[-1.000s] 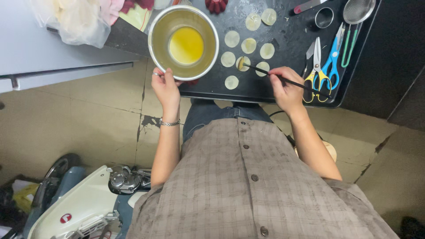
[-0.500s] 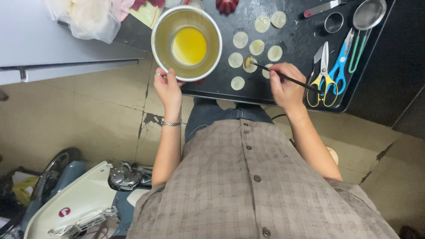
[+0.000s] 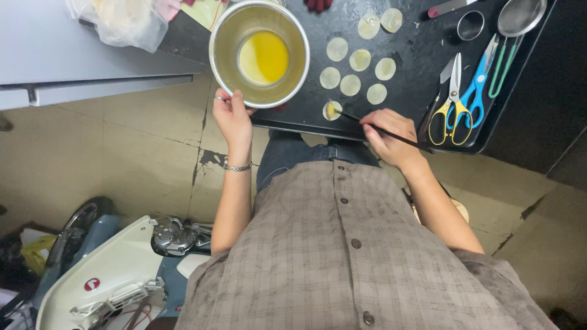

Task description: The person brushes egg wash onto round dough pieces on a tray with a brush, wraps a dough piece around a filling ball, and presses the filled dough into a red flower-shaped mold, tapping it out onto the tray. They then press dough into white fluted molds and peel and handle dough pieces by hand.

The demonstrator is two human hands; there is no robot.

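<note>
Nearest to us, below the hands, hangs our grey checked shirt [image 3: 342, 256], and beside it on the tiled floor [image 3: 122, 153] stands a white and blue scooter [image 3: 110, 275].

Our left hand [image 3: 231, 117] is curled narrow around the near rim of a steel bowl [image 3: 259, 54], fingers closed on the metal, a silver bracelet [image 3: 237, 166] at the wrist. The bowl holds a pool of yellow liquid [image 3: 264, 57] and sits at the left end of the black tray [image 3: 416, 67] on the desk.

Our right hand [image 3: 391, 135] is closed in a pinch on a thin black brush [image 3: 380, 129] (held much like a pen), the handle running back over the knuckles. Its tip touches the nearest pale dough round [image 3: 332, 110], which shows a yellow smear and lies just beside the tray's near edge.

Farther in, more dough rounds [image 3: 359, 60] lie scattered and apart from one another. To the right of our right hand, yellow scissors [image 3: 445, 104] and blue scissors [image 3: 474, 95] rest side by side. Beyond them stand a small metal ring cutter [image 3: 469, 25] and a mesh strainer [image 3: 520, 17]. At far left a plastic bag [image 3: 122, 21] lies on the grey surface.
</note>
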